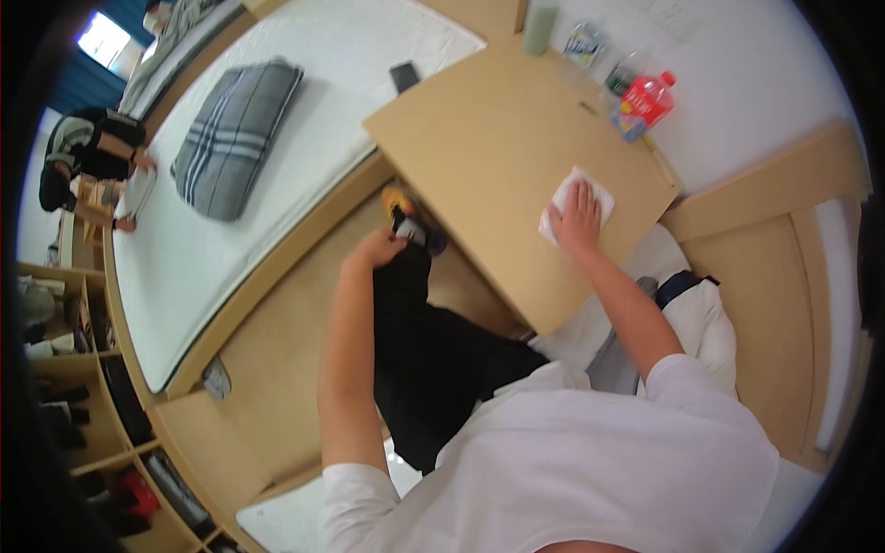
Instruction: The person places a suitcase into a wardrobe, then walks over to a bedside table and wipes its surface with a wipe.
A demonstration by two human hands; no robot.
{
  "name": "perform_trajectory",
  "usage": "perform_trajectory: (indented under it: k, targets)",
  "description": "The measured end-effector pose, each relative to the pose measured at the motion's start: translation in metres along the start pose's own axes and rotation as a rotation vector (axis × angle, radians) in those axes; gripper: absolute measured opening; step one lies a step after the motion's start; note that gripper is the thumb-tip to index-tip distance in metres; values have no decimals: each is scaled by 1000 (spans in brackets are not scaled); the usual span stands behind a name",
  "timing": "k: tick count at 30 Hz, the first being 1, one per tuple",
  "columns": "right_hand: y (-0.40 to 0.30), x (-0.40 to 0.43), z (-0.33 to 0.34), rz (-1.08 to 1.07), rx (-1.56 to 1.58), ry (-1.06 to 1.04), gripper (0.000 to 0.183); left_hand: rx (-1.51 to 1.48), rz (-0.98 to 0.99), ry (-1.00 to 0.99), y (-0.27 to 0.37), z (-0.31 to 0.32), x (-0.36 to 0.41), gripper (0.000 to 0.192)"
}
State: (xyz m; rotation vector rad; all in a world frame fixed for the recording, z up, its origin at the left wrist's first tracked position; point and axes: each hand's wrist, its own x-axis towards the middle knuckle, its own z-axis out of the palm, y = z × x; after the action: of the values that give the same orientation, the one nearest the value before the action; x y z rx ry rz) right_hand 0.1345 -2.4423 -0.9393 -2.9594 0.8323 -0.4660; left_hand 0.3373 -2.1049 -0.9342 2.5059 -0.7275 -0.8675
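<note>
My right hand [579, 220] lies flat on a folded white cloth [603, 200], pressing it to a light wooden tabletop [484, 159]; the cloth may be a paper wipe. Beyond that hand, near the wall, a plastic bottle with a red cap and red label [648, 100] stands on the tabletop. My left hand [379, 247] is at the knee of my black trousers [435, 345], left of the table's edge. Its fingers are bent, and whether they grip anything is hidden.
Two clear plastic bottles, one a labelled bottle [584, 43], and a green cylindrical container [539, 29] line the wall. A plaid folded bundle [231, 138] and a dark flat object [404, 76] lie on the white mattress [325, 124]. Another person [90, 159] bends over its far end.
</note>
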Motion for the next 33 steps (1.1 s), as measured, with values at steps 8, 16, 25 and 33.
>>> perform_trajectory:
  k: [8, 16, 25, 33]
  targets:
    - [-43, 32, -1, -19, 13, -94, 71, -70, 12, -15, 5, 8, -5, 42]
    - [-88, 66, 16, -4, 28, -149, 72, -273, -6, -92, 14, 7, 20, 41]
    - [-95, 72, 17, -11, 11, -131, 70, -718, -176, -25, 16, -19, 9, 33]
    - [-100, 42, 6, -168, 113, -144, 70, -649, -156, -56, 23, -22, -13, 34]
